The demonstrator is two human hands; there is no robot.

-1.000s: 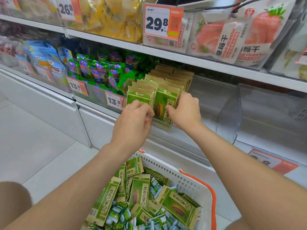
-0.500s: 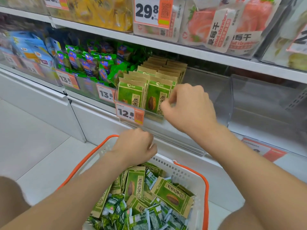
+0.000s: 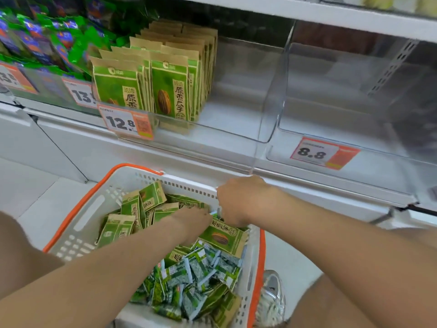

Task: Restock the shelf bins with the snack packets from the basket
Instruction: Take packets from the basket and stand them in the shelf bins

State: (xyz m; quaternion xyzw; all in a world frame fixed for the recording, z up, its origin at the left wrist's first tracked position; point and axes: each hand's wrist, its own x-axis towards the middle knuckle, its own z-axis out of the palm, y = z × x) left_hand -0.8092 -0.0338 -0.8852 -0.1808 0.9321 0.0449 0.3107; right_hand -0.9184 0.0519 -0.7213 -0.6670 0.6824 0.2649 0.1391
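Left fingers (image 3: 204, 216) are dug in among the packets, tips hidden, so I can't tell whether they grip anything. Right fingers (image 3: 223, 204) curl downward just beside them; whether they pinch a packet I also cannot tell. The left hand (image 3: 189, 221) lies low inside the basket, forearm crossing it from the near-left corner. The right hand (image 3: 238, 200) sits at the far rim, knuckles up, nearly touching the left hand.

One kraft-and-green seed packet (image 3: 222, 237) lies flat just under both hands, against the right wall. More of the same packets (image 3: 132, 209) pile loosely in the far-left part. Small green-and-blue sachets (image 3: 189, 280) heap in the near part. The basket (image 3: 78, 223) is white with an orange rim and stands on the floor (image 3: 21, 185) in front of the shelf.

Above it, a clear shelf bin (image 3: 267, 102) holds upright rows of seed packets (image 3: 170, 91) in its left half. A 12.8 price tag (image 3: 127, 123) hangs at its front. The next clear bin to the right (image 3: 402, 114) carries an 8.8 tag (image 3: 324, 153). Left bin has blue-and-green bags (image 3: 47, 39). A grey shoe (image 3: 272, 301) shows right of the basket.
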